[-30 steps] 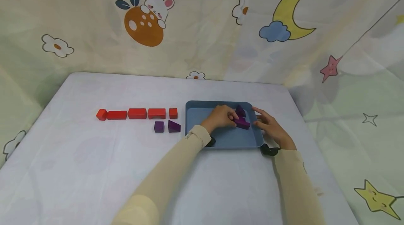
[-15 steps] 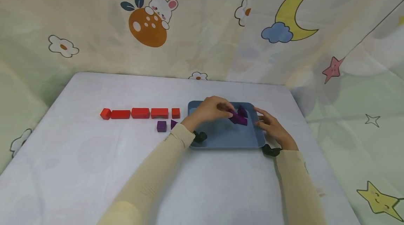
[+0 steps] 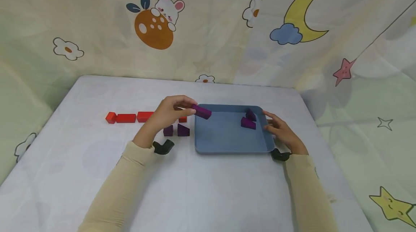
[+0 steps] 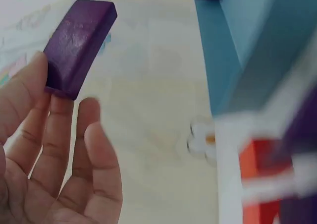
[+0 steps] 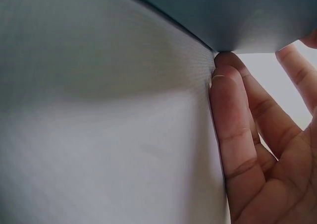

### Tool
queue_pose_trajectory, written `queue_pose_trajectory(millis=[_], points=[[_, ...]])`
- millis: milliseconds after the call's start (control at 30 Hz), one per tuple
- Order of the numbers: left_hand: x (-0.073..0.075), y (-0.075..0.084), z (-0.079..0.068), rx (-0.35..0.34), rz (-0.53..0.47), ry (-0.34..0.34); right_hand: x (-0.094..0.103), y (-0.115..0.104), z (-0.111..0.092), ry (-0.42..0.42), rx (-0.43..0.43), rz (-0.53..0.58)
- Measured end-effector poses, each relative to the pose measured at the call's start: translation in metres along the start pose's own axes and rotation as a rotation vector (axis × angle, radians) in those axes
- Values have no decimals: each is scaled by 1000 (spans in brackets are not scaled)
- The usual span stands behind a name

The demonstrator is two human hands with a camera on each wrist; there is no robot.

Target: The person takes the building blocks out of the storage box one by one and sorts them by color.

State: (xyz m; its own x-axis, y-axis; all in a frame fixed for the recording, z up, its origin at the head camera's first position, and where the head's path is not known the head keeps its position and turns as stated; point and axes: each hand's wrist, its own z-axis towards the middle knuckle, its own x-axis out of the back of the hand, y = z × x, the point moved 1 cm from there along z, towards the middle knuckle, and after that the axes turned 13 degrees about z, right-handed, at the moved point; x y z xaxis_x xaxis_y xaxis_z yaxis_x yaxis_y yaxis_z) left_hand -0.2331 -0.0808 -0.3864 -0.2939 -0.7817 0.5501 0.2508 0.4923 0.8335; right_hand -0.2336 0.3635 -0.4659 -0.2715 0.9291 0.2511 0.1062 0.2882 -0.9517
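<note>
My left hand (image 3: 167, 114) pinches a purple rectangular block (image 3: 202, 112) between thumb and fingertips, raised over the left rim of the blue tray (image 3: 224, 141). The left wrist view shows the block's (image 4: 77, 43) broad face, with the other fingers loosely bent below it. My right hand (image 3: 282, 132) rests against the tray's right side, fingers extended; in the right wrist view fingertips (image 5: 230, 92) touch the tray wall (image 5: 252, 21) near the tabletop. Inside the tray, at the right, lie a dark purple block (image 3: 250, 115) and a slanted purple block (image 3: 248, 123).
Left of the tray, a row of red blocks (image 3: 126, 118) runs across the white table (image 3: 208, 188), partly hidden by my left hand. In front of that row sit a purple cube (image 3: 168, 130) and a purple wedge (image 3: 183, 130). A patterned cloth (image 3: 214, 37) hangs behind.
My left hand has lifted the purple rectangular block from the tray's right part and carried it left to the tray's left rim. The right hand stays at the tray's side.
</note>
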Motion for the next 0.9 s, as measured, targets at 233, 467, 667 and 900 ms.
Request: queue_pose_trajectory(millis=[233,467,667,900], points=[[38,-40,-38,137,121,104,2,1,1,-5,6,-19],[62,-68,-64,226,310,103,3,2,0,-13,8,-10],[62,-81,-71,338,387,64,2,1,-1,-10,11,-12],[56,-90,-75,387,423,31,-1,-1,0,-11,12,-9]])
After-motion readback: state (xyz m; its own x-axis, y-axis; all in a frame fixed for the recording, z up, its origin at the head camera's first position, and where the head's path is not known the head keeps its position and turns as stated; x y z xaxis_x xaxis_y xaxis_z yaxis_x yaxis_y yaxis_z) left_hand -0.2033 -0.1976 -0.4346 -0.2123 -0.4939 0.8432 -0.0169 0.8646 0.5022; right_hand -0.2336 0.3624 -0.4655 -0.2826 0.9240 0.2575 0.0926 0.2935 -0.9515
